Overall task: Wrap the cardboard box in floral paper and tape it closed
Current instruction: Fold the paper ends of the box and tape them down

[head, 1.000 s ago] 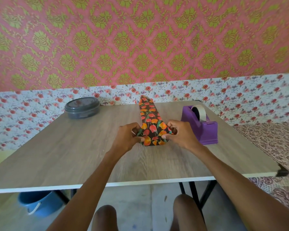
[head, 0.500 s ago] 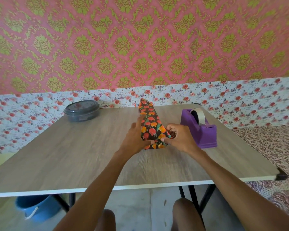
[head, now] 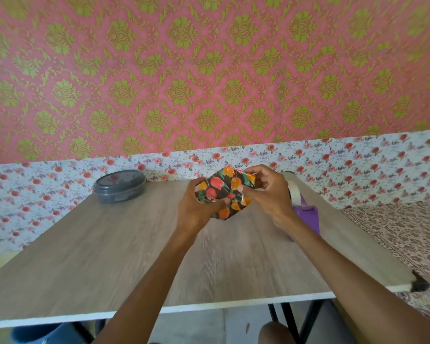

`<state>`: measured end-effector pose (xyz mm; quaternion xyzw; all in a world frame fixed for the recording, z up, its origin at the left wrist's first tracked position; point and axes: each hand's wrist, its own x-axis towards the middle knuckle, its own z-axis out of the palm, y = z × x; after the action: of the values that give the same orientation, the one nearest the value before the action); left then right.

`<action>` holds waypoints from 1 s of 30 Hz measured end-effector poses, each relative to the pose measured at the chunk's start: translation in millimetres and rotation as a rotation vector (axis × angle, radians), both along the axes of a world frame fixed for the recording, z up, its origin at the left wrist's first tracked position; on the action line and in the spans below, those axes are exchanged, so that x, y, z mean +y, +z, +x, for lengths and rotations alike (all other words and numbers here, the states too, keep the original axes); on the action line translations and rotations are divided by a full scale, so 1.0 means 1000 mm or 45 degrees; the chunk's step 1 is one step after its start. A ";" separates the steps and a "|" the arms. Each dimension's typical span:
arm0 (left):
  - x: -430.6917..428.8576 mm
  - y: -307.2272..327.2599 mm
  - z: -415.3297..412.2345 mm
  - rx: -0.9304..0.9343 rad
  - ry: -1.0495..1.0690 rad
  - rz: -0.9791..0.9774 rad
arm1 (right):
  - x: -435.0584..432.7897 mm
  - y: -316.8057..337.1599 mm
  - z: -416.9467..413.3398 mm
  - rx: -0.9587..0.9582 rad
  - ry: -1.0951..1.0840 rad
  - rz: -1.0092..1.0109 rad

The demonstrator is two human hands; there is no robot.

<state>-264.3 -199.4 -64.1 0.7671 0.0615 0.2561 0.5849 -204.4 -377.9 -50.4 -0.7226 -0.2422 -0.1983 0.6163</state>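
Floral-wrapped box, held above table

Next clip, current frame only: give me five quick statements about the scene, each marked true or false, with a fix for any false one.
1. The left hand and the right hand both hold the wrapped box. True.
2. The tape dispenser is green. False: it is purple, partly hidden behind the right hand.
3. The grey round container has its lid on. True.
4. That container sits to the right of the box. False: it is to the left, near the far edge of the table.
5. Bare cardboard shows on the box. False: only floral paper is visible.
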 end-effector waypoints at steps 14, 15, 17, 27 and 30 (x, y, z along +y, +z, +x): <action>-0.035 0.023 0.006 0.304 -0.312 -0.798 | -0.011 0.003 -0.005 0.377 -0.005 0.501; -0.038 0.021 0.005 0.292 -0.385 -0.897 | -0.012 0.002 -0.005 0.385 0.000 0.509; -0.042 0.015 0.006 0.166 -0.428 -0.980 | -0.013 0.000 -0.005 0.394 0.013 0.516; -0.060 0.004 0.016 0.039 -0.324 -0.952 | -0.027 0.001 0.004 0.384 0.017 0.384; -0.066 0.004 0.017 0.019 -0.365 -0.917 | -0.034 0.000 0.005 0.388 0.001 0.380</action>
<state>-247.7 -265.0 -60.1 0.5153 0.0441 0.1281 0.8462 -199.9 -411.8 -50.2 -0.6447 -0.1143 -0.1200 0.7462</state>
